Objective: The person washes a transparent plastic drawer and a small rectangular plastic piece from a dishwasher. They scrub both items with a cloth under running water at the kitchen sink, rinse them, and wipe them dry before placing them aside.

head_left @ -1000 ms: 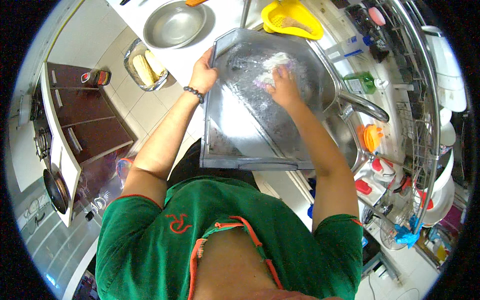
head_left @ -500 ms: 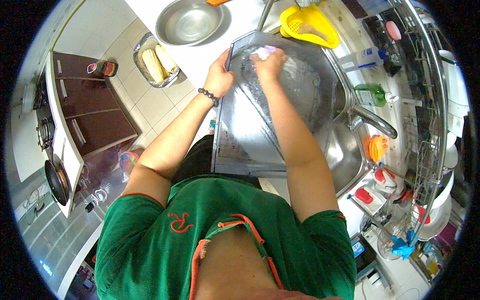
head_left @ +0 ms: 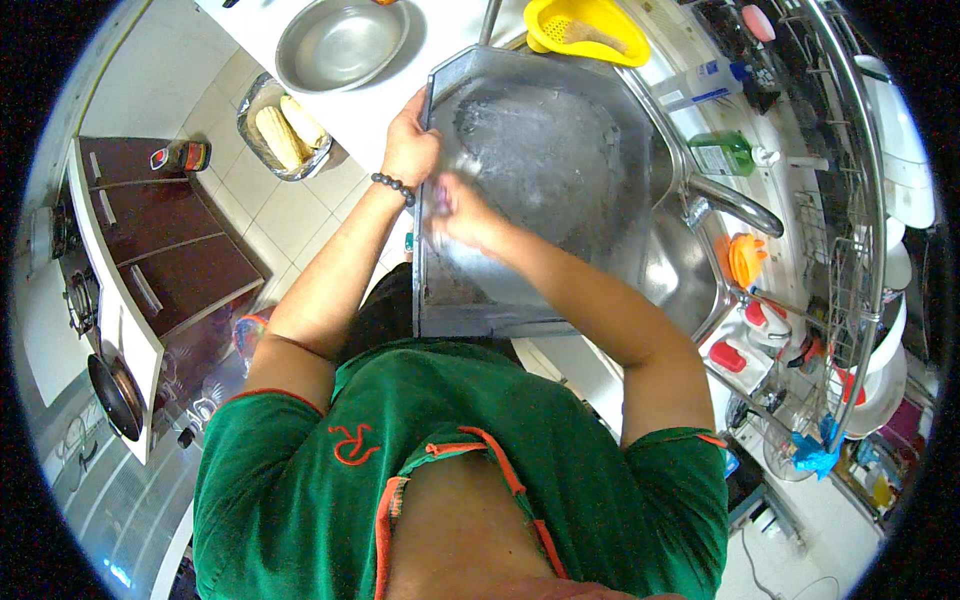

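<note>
A large grey metal tray (head_left: 545, 165) with a raised rim and cut corners rests tilted over the sink, its inside wet and soapy. My left hand (head_left: 411, 145), with a dark beaded bracelet at the wrist, is closed round the tray's left rim. Low against the inner left side of the tray is my right hand (head_left: 468, 218), blurred by motion. Its fingers are pressed on a small white-and-purple cleaning cloth (head_left: 441, 196), mostly hidden by the hand.
Right of the tray are the sink (head_left: 675, 275), its faucet (head_left: 738, 203) and a green bottle (head_left: 722, 155). A yellow strainer (head_left: 586, 30) sits beyond. A metal bowl (head_left: 342, 45) stands on the left counter, with corn (head_left: 283, 138) in a lined container below.
My right hand has swept with the cloth from the tray's far part to its near left side. My left hand keeps its hold on the rim. The whole view has shifted slightly.
</note>
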A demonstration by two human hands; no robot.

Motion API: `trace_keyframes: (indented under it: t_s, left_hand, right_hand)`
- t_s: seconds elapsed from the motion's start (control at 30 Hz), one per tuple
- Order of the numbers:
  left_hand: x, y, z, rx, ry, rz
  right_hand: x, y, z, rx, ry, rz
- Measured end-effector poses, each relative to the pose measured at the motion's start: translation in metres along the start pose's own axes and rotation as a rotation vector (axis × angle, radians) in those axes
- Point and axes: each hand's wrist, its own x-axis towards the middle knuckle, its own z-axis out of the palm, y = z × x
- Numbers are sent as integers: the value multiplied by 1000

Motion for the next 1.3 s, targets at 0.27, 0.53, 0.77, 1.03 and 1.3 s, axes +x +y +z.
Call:
trace_keyframes:
  t_s: [0.27,0.53,0.77,1.03,1.3]
  left_hand:
    - [9,-21,-5,168,0,119]
    - [0,1,-6,149,-31,67]
    - [9,-23,-7,210,-1,102]
    - [6,-16,-7,183,19,109]
    - [9,-21,-3,199,25,148]
  right_hand:
    - [-100,44,-80,-499,-670,-117]
    - [-152,11,-172,-1842,-282,-158]
    - [-45,-3,-230,-1911,311,-397]
    - [-56,13,-200,-1675,-28,-75]
    - [-24,43,-213,-1704,429,-243]
